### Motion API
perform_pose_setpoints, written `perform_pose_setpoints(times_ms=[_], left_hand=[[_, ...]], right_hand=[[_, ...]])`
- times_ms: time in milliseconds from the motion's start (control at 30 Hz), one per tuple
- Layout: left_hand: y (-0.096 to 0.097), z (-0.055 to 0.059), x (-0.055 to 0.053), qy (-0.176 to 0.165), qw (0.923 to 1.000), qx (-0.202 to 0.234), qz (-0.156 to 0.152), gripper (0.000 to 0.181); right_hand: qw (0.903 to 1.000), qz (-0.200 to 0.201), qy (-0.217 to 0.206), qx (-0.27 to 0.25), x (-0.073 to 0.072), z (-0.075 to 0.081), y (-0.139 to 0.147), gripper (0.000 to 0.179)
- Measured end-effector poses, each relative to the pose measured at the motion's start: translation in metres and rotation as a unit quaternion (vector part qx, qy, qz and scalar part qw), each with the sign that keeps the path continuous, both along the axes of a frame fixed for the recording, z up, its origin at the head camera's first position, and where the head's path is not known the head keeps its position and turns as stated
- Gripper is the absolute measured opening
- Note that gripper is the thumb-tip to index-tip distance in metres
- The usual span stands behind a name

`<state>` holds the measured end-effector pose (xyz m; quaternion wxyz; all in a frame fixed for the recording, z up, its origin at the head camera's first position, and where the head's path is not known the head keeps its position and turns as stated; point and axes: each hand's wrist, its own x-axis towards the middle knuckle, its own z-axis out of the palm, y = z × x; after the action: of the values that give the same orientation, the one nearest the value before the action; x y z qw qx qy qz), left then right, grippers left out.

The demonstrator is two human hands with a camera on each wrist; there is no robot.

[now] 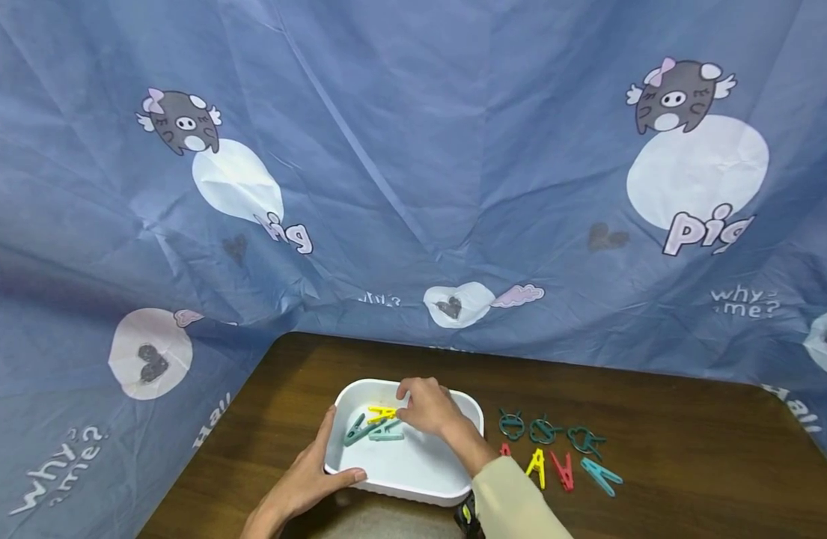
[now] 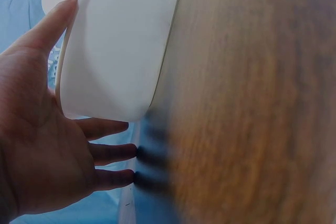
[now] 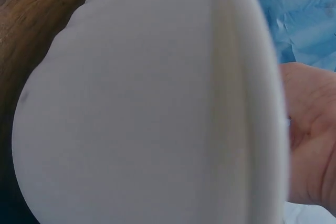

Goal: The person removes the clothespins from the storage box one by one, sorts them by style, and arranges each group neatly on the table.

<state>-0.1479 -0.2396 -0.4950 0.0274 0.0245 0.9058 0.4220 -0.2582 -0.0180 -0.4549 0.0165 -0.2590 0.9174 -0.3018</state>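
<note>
A white plastic tray [image 1: 413,488] stands on the table with several clothespins in it. My left hand [image 1: 310,479] is at its left front corner, thumb over the front rim and fingers along the left side; the left wrist view shows those fingers [image 2: 113,152] straight. Inside the tray, my right hand [image 1: 429,408] reaches over with bent fingers, its thumb tip right at the end of a yellow clothespin [image 1: 381,413]. I cannot tell whether it pinches anything. Just left of it lie a dark green clothespin [image 1: 362,433] and a pale green clothespin [image 1: 388,434].
Right of the tray, green ring-shaped clips [image 1: 512,425] form a row. Below them lie a yellow clothespin [image 1: 536,468], a red clothespin [image 1: 563,471], a blue clothespin [image 1: 600,475] and a partly hidden red piece [image 1: 504,449]. A blue printed cloth [image 1: 400,187] hangs behind the table [image 1: 689,449].
</note>
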Motion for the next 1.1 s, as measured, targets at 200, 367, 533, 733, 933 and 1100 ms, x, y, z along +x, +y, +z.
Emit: perform_pose_setpoints(times_ms=[200,367,533,733,933,1100], left_hand=[[0.000,0.000,0.000,0.005,1.0000,-0.004,-0.001,0.119],[0.000,0.001,0.000,0.010,0.9999,-0.004,-0.001,0.119],[0.000,0.001,0.000,0.014,0.9999,-0.005,0.000,0.119],[-0.001,0.000,0.000,0.019,0.9997,-0.015,0.000,0.119],[-0.001,0.001,0.000,0.021,0.9998,-0.008,-0.003,0.119],[-0.001,0.000,-0.001,0.021,0.9997,-0.007,-0.003,0.119]], right_hand=[[0.9999,0.007,0.008,-0.004,0.001,-0.003,-0.006,0.022],[0.9999,0.008,0.011,-0.003,0.003,-0.006,-0.009,0.021],[0.9998,0.006,0.015,0.009,0.003,-0.008,-0.011,0.022],[0.9994,0.009,0.028,0.019,0.003,-0.008,-0.014,0.023],[0.9989,0.013,0.035,0.028,0.003,-0.013,-0.015,0.026],[0.9987,0.015,0.035,0.035,0.003,-0.016,-0.016,0.029]])
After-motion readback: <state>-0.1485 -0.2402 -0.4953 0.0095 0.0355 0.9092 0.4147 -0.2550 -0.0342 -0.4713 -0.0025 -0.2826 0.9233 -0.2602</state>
